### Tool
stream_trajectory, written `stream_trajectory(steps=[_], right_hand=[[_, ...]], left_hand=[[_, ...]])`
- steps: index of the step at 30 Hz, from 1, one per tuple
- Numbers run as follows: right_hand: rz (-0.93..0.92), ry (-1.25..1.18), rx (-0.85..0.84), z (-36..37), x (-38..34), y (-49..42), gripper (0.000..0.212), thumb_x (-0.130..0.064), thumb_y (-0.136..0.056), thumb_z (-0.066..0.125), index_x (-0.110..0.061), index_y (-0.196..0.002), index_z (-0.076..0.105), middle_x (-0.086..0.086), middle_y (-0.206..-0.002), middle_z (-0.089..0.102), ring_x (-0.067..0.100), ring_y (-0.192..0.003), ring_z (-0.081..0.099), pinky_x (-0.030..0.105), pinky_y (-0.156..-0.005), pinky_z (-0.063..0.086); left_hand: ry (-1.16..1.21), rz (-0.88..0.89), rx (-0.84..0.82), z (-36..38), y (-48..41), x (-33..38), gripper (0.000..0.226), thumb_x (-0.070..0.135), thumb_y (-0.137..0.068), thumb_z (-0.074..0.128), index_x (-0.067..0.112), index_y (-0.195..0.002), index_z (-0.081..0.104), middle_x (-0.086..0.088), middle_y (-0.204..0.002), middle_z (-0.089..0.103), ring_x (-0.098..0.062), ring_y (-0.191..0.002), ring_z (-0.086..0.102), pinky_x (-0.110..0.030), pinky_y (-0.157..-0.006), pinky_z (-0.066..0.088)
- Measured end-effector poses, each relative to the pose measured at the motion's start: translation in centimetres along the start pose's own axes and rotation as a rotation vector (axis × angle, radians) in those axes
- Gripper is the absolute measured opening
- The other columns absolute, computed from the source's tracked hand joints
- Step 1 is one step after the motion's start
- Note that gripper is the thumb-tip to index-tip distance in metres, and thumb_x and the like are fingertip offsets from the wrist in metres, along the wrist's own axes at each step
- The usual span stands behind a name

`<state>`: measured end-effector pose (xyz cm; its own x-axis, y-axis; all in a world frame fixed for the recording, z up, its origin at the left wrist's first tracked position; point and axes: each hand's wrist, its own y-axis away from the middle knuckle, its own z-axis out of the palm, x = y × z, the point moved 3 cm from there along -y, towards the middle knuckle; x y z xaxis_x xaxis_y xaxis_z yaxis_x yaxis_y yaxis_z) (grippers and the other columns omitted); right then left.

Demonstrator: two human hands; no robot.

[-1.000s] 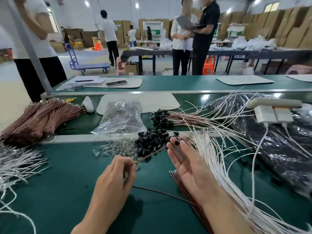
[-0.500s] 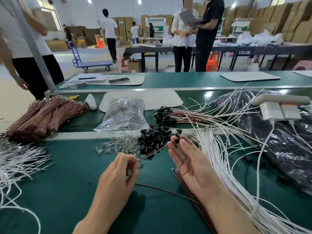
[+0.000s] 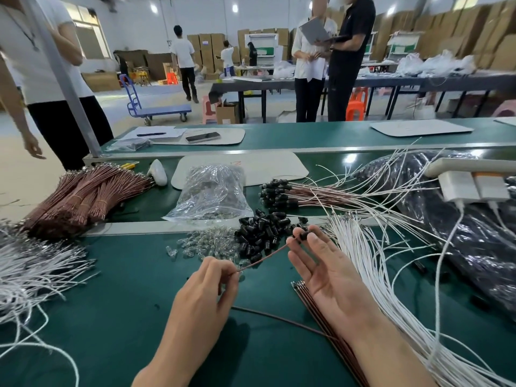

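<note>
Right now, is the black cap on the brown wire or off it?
On its tip, it seems: the brown wire from the left hand ends at the black cap the right hand pinches.

Desk (image 3: 125,317) surface: plain dark green. Wire (image 3: 262,256) in work: reddish-brown. Cap (image 3: 304,235) on its far end: black. Cap pile (image 3: 262,230) at 12 o'clock of the wire: black, glossy. Bulbs (image 3: 206,243) at 10 o'clock: clear, colourless. Wire bundles (image 3: 83,194) at 9 o'clock: reddish-brown. Loose wires (image 3: 363,261) at 3 o'clock: white. Power strip (image 3: 469,166) at 2 o'clock: white. Bag (image 3: 212,194) at 11 o'clock: transparent. Trolley (image 3: 156,108) beyond the desk at 11 o'clock: blue.
</note>
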<state>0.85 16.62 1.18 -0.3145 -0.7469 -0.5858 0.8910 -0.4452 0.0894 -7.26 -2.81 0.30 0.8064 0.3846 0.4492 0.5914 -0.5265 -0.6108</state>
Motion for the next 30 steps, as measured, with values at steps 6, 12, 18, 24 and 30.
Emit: stream_trajectory(steps=[6,12,18,24,30], right_hand=[[0.003,0.009,-0.008,0.18,0.07,0.27,0.021,-0.006,-0.084,0.066,-0.013,-0.099,0.078,0.017,-0.118,0.073,0.028,-0.099,0.075,0.031,-0.073,0.063],[0.001,0.013,-0.005,0.15,0.02,0.37,0.022,-0.005,-0.084,0.064,-0.014,-0.099,0.078,0.016,-0.119,0.073,0.027,-0.1,0.074,0.031,-0.074,0.063],[0.0,0.037,0.001,0.13,0.03,0.42,0.026,-0.008,-0.085,0.064,-0.015,-0.109,0.071,0.012,-0.12,0.073,0.026,-0.1,0.074,0.03,-0.074,0.063],[0.024,0.101,-0.009,0.23,0.39,0.52,0.028,-0.009,-0.085,0.064,-0.016,-0.112,0.069,0.011,-0.121,0.073,0.026,-0.099,0.075,0.03,-0.072,0.063],[0.037,0.124,-0.028,0.34,0.63,0.62,0.033,-0.008,-0.085,0.064,-0.015,-0.117,0.066,0.01,-0.124,0.072,0.025,-0.104,0.073,0.029,-0.074,0.062]], left_hand=[[0.008,-0.019,-0.016,0.03,0.15,-0.18,0.003,0.038,-0.097,0.047,0.035,-0.096,0.047,0.025,-0.088,0.047,-0.003,-0.07,0.051,-0.023,-0.061,0.044],[-0.001,-0.008,-0.017,0.04,0.08,-0.06,0.004,0.035,-0.098,0.047,0.033,-0.096,0.049,0.021,-0.087,0.046,-0.006,-0.067,0.05,-0.027,-0.061,0.044],[-0.003,-0.016,-0.024,0.15,0.08,-0.21,0.01,0.037,-0.098,0.046,0.03,-0.095,0.052,0.023,-0.088,0.046,-0.004,-0.068,0.05,-0.024,-0.06,0.044],[-0.002,-0.032,-0.017,0.2,0.14,-0.31,0.011,0.038,-0.098,0.046,0.03,-0.096,0.052,0.023,-0.089,0.047,-0.005,-0.07,0.051,-0.025,-0.059,0.046],[0.077,-0.093,0.011,0.17,0.43,-0.82,0.004,0.044,-0.097,0.048,0.043,-0.094,0.045,0.021,-0.089,0.054,-0.009,-0.073,0.057,-0.025,-0.065,0.046]])
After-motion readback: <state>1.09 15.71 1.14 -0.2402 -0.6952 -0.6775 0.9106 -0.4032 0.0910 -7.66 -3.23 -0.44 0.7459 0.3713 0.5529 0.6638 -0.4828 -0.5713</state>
